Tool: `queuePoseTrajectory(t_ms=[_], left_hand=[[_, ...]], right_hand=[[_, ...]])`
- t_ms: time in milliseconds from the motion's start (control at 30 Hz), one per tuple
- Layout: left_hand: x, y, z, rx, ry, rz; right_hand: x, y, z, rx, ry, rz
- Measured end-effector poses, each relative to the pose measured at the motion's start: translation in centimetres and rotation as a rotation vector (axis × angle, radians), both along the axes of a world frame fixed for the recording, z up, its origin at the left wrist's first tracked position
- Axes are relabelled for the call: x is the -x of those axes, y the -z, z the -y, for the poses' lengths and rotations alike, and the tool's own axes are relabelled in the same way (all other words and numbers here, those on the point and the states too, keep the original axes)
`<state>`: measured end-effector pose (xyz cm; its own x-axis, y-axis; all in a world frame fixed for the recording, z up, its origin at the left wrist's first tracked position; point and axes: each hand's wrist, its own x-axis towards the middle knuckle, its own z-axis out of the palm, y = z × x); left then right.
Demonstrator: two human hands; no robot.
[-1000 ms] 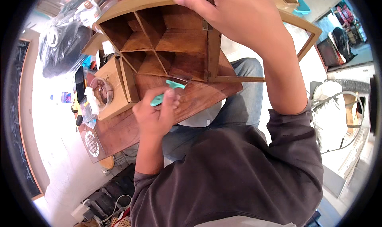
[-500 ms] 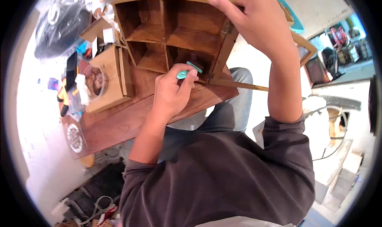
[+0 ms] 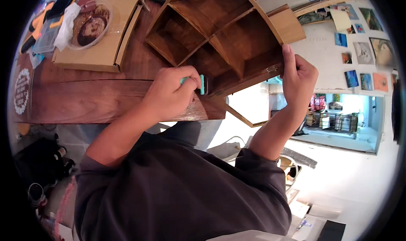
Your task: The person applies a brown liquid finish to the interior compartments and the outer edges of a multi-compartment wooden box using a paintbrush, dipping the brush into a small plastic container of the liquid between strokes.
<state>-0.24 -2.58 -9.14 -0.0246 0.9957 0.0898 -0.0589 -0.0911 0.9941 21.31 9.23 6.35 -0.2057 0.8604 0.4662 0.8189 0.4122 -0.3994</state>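
A brown wooden cabinet (image 3: 269, 25) with several open compartments stands tilted on the table. My left hand (image 3: 171, 91) is closed around a small turquoise tool (image 3: 202, 84) with a flat, straight head. Its head is at the lowest compartment, by the cabinet's near edge; whether it touches the wood I cannot tell. My right hand (image 3: 300, 76) grips the cabinet's outer right edge, thumb pointing up along it. A framed wooden door (image 3: 245, 117) hangs open below the cabinet, beyond the table's end.
On the reddish-brown table (image 3: 97, 98), a cardboard box (image 3: 122, 29) carries a clear round tub (image 3: 105, 19) with brown stuff inside. White tissue (image 3: 67, 27) lies beside the tub. Small pictures (image 3: 363, 53) cover the wall at right. A shelf opening (image 3: 338, 118) holds assorted things.
The view has swung round. The cabinet now appears more tilted, and my right hand has gone from its top corner to its right side. My left hand still holds the turquoise tool.
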Motion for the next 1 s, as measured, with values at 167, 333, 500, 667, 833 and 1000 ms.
queuePoseTrajectory(t_ms=[167, 333, 500, 667, 833, 1000], left_hand=[[-1.4, 0.5, -1.3, -0.089, -0.067, -0.009], [-2.6, 1.0, -1.9, -0.059, -0.218, -0.092], [-1.1, 1.3, -2.4, -0.143, -0.100, -0.184], [0.0, -0.5, -2.8, 0.076, -0.021, -0.037], [-0.5, 0.7, -2.8, -0.184, -0.061, -0.214], [-0.1, -0.8, -2.5, -0.021, -0.005, -0.064]], right_hand=[[-0.1, -0.1, 0.0, 0.003, -0.027, 0.014], [0.2, 0.1, -0.1, -0.016, -0.051, -0.009], [0.0, 0.1, -0.2, -0.024, -0.072, -0.039], [-0.1, 0.1, -0.2, -0.023, -0.078, -0.027], [0.0, 0.2, 0.1, -0.045, -0.071, -0.011], [0.0, 0.1, -0.1, -0.040, -0.085, 0.002]])
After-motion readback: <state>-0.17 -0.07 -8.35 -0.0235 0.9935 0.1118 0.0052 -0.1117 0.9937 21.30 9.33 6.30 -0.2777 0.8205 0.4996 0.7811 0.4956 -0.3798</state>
